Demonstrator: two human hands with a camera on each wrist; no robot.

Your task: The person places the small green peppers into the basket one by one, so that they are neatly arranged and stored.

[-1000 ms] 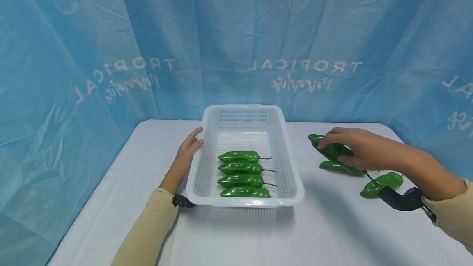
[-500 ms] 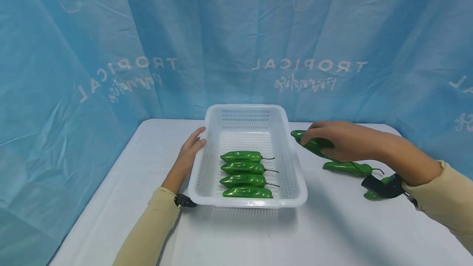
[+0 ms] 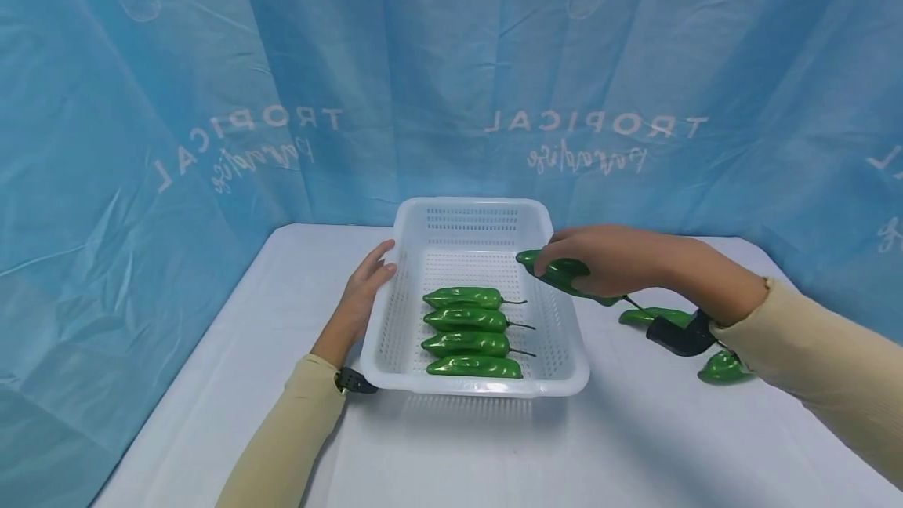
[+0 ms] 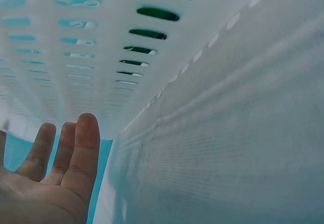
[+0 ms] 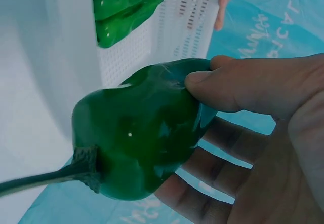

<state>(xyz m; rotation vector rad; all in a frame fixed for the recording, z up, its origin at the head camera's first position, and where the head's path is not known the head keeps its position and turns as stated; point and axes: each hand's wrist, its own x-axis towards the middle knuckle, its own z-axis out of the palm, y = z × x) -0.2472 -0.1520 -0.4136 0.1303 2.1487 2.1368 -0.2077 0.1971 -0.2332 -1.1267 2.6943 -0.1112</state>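
Note:
A long green chili pepper (image 5: pixel 139 127) is held by my right hand (image 3: pixel 610 257), its thumb and fingers gripping the pointed half while the stem hangs free. In the head view, this pepper is above the right rim of a white perforated plastic basket (image 3: pixel 480 388), its tip over the inside. My left hand (image 3: pixel 358 296) lies along the basket's left side with straight fingers; in the left wrist view those fingers (image 4: pixel 87 133) extend beside the slotted wall. Inside the basket, several green peppers (image 3: pixel 467 344) lie side by side in its near half, tips to the left.
Two more green peppers lie on the white tablecloth (image 3: pixel 451 461) to the right: one pepper (image 3: pixel 652 315) partly behind the wrist strap, another pepper (image 3: pixel 723 368) partly under my right forearm. A blue printed curtain (image 3: pixel 451 61) hangs behind and around the table.
My right hand has carried the gripped pepper leftward from the right of the table to the basket's rim. My left hand stays at the basket's side, and the basket's peppers lie as before.

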